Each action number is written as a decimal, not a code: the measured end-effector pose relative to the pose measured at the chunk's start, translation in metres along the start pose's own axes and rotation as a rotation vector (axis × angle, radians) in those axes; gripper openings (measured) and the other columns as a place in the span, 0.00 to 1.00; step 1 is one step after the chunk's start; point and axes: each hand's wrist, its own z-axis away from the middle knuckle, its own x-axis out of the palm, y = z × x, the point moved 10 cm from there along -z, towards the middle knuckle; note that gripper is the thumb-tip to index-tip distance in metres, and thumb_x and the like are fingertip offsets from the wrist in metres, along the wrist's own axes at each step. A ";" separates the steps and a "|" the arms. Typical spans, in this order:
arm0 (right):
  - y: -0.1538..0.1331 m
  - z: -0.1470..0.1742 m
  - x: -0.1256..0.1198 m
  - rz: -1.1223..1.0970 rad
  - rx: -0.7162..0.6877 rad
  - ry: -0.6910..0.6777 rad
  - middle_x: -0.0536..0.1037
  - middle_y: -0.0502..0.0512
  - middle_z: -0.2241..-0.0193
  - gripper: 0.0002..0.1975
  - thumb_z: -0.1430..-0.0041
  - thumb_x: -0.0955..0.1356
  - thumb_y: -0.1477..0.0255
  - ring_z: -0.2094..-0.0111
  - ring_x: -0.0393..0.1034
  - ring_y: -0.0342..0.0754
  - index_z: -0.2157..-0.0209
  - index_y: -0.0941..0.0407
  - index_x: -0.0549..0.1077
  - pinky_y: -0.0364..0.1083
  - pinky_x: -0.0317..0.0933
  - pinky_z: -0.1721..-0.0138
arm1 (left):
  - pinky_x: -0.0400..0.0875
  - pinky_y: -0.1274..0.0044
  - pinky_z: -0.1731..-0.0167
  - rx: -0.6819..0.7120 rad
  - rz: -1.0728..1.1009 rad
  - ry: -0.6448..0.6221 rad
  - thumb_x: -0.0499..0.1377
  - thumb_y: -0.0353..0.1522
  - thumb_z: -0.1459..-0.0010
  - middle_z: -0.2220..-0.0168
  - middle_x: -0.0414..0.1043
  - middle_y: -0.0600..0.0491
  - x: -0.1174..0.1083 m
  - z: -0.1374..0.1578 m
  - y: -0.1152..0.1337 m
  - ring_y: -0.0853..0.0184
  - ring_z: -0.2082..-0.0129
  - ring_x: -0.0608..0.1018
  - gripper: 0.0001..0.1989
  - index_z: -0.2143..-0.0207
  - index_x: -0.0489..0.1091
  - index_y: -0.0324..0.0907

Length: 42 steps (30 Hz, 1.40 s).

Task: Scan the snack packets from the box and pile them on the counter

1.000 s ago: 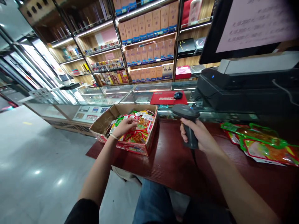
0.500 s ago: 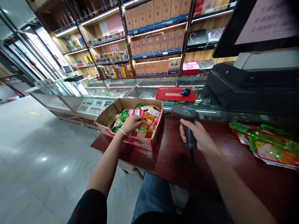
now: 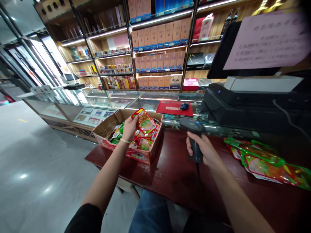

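Pinched by its upper corner, a red snack packet [image 3: 145, 122] hangs from my left hand [image 3: 130, 129] over an open cardboard box [image 3: 155, 147]. Inside the box lie several red and green packets [image 3: 145, 143], partly hidden by my wrist. My right hand [image 3: 202, 147] is wrapped round the handle of a black barcode scanner [image 3: 195, 129], held above the dark wooden table [image 3: 170, 168] to the right of the box. The scanner's head faces left, and its cable runs down from the handle.
Green-edged packets [image 3: 264, 161] lie in a pile on the table's right side. Behind the table, a glass counter [image 3: 148, 97] carries a red mat [image 3: 167, 107] with a mouse [image 3: 184, 106] on it. A monitor [image 3: 220, 58] and black machine [image 3: 243, 106] stand at the right.
My left hand has come up from among the packets with one red packet in its fingers. My right hand still holds the scanner. The view has tilted up and shifted slightly right.
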 end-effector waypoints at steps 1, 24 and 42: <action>-0.002 0.000 -0.006 0.006 -0.006 0.011 0.68 0.47 0.84 0.18 0.44 0.71 0.59 0.87 0.60 0.41 0.79 0.56 0.67 0.40 0.56 0.87 | 0.71 0.75 0.71 -0.027 0.067 -0.033 0.62 0.43 0.49 0.73 0.74 0.54 0.017 0.005 0.000 0.67 0.74 0.75 0.16 0.63 0.70 0.40; 0.047 0.036 -0.148 0.228 0.083 0.278 0.67 0.39 0.86 0.22 0.47 0.70 0.54 0.90 0.58 0.41 0.59 0.51 0.61 0.37 0.52 0.91 | 0.69 0.77 0.70 -0.201 0.223 -0.108 0.66 0.44 0.53 0.72 0.74 0.53 0.213 0.064 -0.210 0.69 0.73 0.75 0.19 0.68 0.70 0.38; 0.054 0.042 -0.153 0.181 0.126 0.296 0.68 0.39 0.86 0.22 0.48 0.71 0.55 0.89 0.59 0.40 0.59 0.52 0.61 0.37 0.54 0.90 | 0.68 0.79 0.70 -0.138 0.110 -0.145 0.64 0.42 0.51 0.72 0.72 0.55 0.208 0.063 -0.204 0.70 0.73 0.73 0.15 0.68 0.70 0.39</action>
